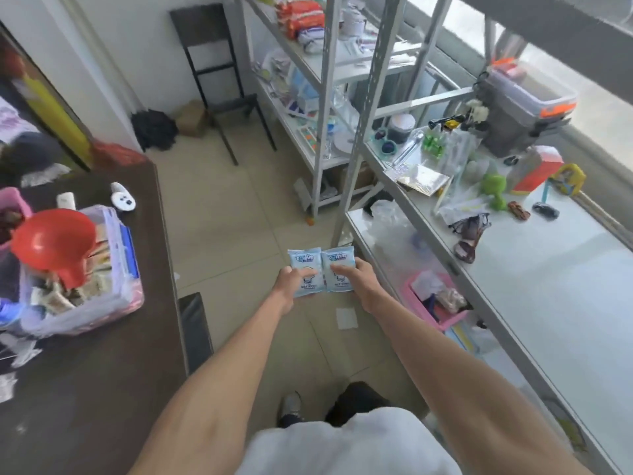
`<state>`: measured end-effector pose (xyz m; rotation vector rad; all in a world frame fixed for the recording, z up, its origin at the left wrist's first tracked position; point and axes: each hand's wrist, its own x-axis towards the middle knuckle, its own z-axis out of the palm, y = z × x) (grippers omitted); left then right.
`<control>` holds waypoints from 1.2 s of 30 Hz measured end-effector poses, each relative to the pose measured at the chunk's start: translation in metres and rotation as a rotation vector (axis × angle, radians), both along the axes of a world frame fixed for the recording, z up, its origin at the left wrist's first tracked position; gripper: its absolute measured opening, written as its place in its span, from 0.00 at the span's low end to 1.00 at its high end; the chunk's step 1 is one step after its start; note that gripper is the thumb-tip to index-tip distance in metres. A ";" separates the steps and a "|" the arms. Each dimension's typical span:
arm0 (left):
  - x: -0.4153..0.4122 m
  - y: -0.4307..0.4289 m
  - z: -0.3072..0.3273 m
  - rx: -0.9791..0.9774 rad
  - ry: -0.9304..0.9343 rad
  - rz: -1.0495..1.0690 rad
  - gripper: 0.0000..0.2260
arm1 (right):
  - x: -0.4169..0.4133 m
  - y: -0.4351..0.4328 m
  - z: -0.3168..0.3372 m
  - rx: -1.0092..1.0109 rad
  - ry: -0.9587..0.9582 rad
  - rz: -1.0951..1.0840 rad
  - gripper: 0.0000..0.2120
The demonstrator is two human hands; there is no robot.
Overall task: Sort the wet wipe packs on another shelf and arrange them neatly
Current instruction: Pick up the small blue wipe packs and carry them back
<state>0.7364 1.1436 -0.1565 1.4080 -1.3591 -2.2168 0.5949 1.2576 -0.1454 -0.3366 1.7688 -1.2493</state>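
Packs of wet wipes, two of them, are carried side by side over the tiled floor, one in each hand, between a dark table (102, 389) on the left and a white metal shelf (534, 303) on the right. The left hand (287, 282) has its fingers closed on the left pack (306, 269), thumb lying across the printed front; the right hand (356, 281) grips the right pack (339, 267) the same way. The inner edges of the two packs touch or nearly touch.

Each pack is held with its long axis running away from the person, the printed logo at the far end and the small print at the near end, faces turned up toward the camera. Both point the same way.

The step in hand looks to be the carry to the shelf. To do it well, the person would probably keep the packs level and matched in direction, turn right toward the bare near stretch of the shelf, and set them down flat with edges flush, logos aligned, clear of the toys (495, 190) and sunglasses (469, 231) lying farther along.
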 end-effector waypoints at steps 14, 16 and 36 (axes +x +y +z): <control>-0.055 -0.220 0.003 -0.048 -0.102 0.142 0.06 | -0.066 -0.261 -0.027 -0.080 -0.126 0.215 0.07; -0.071 -0.256 0.015 -0.051 -0.121 0.151 0.05 | -0.084 -0.298 -0.018 -0.105 -0.136 0.245 0.08; -0.193 -0.598 0.009 0.065 -0.080 0.233 0.10 | -0.206 -0.643 -0.015 -0.037 -0.132 0.249 0.05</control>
